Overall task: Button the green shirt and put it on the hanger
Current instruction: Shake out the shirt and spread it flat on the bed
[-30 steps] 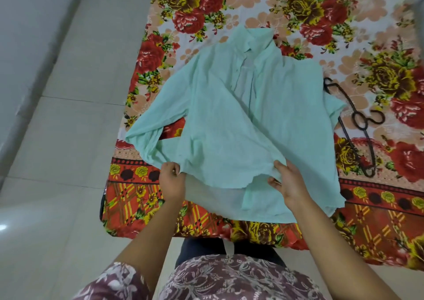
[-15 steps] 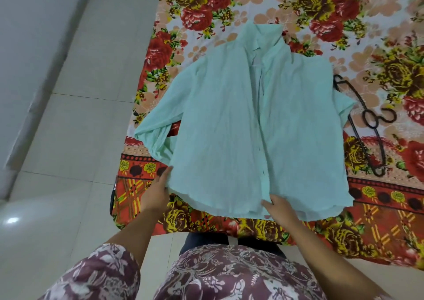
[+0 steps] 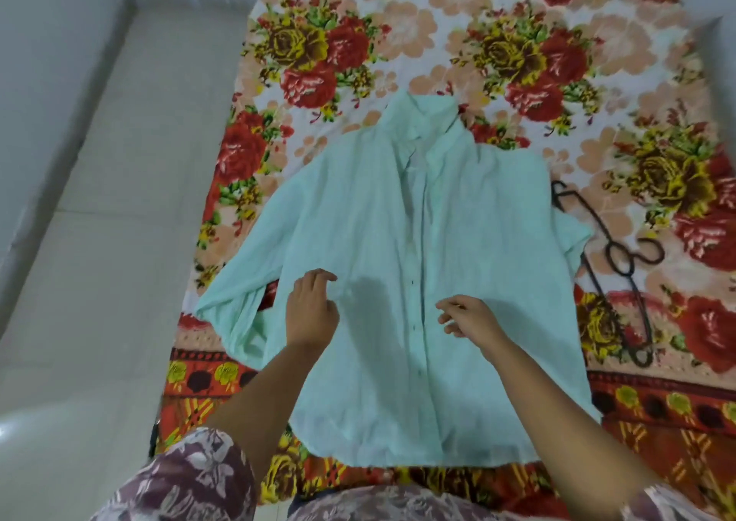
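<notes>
Shirt position: the green shirt lies front-up on the floral bedspread, collar at 12 o'clock and hem at 6 o'clock by the bed's near edge. A second ago the hem was lifted and folded back; both front panels now lie flat, meeting along the placket, where small buttons show. Whether they are fastened cannot be told.

Left hand: moved up from the hem to the shirt's 9 o'clock side, beside the sleeve, fingers loosely bent and holding nothing.

Right hand: likewise moved up from the hem, now just at 3 o'clock of the placket, fingers relaxed and pinching nothing.

Black hanger: unmoved, on the bedspread at the shirt's 3 o'clock, one end hidden under the sleeve.
</notes>
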